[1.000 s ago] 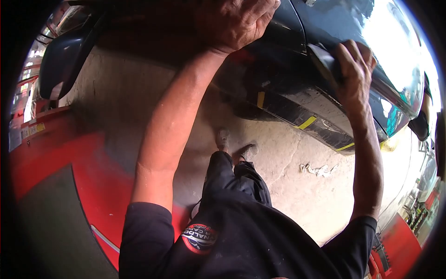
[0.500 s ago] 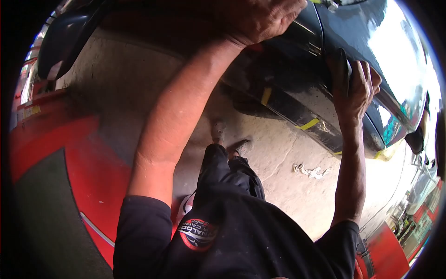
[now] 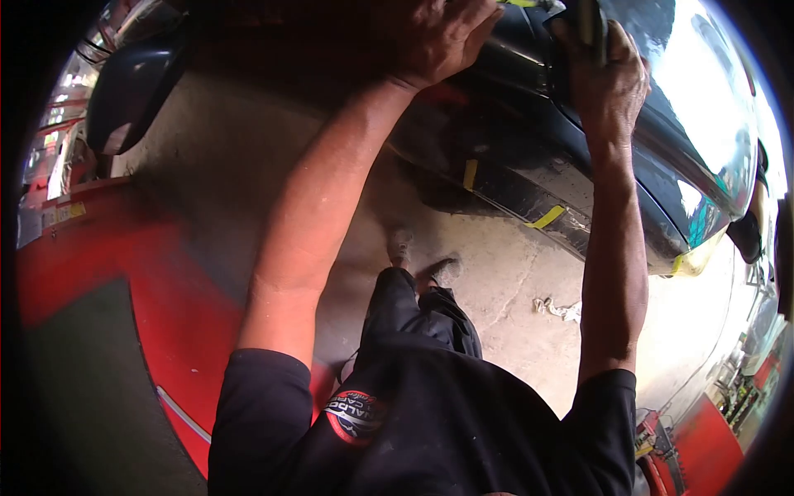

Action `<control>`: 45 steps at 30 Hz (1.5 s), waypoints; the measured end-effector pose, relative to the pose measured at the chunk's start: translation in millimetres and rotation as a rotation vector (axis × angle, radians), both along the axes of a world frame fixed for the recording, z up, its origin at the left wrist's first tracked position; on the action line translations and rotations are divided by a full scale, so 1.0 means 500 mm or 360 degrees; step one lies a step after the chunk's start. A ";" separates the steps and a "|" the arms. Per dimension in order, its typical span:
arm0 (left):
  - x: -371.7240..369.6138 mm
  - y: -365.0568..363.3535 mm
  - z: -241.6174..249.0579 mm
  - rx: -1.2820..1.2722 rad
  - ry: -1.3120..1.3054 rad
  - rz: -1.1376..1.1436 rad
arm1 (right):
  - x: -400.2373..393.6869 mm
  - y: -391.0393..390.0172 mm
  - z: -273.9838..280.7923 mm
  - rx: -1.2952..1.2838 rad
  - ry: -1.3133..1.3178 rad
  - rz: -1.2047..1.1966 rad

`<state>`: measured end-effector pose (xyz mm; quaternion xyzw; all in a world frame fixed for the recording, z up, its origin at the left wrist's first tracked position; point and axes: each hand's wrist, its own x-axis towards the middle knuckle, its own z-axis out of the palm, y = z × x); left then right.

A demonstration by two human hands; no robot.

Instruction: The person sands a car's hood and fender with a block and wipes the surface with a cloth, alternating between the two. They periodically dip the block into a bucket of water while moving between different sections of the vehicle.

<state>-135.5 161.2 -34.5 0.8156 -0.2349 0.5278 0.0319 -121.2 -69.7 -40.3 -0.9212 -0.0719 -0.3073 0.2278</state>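
A dark car body panel (image 3: 513, 112) with a glossy side fills the upper right of the head view. Against it, my right hand (image 3: 610, 87) grips a dark, flat-sided hand pad (image 3: 590, 23), thumb on one side and fingers on the other. The pad's far end runs out at the top of the view. My left hand (image 3: 451, 41) lies at the car's upper edge, thumb stretched out and apart, with its fingertips cut off by the frame. Strips of yellow tape (image 3: 546, 217) mark the lower sill below my right forearm.
At the left stands a red panel (image 3: 178, 306) with a dark grey section (image 3: 87, 372). A dark curved part (image 3: 132, 95) hangs at the upper left. On the concrete floor (image 3: 496, 256) lies a crumpled white scrap (image 3: 558, 309). Another red panel (image 3: 707, 446) is at the lower right.
My right hand has moved up along the car with the pad, toward the top of the view. My left hand has shifted slightly left, and the view has turned a little.
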 end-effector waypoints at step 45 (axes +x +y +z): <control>-0.045 0.032 -0.032 0.0285 0.0505 -0.0786 | -0.510 0.090 -0.106 0.2527 0.0268 -0.0553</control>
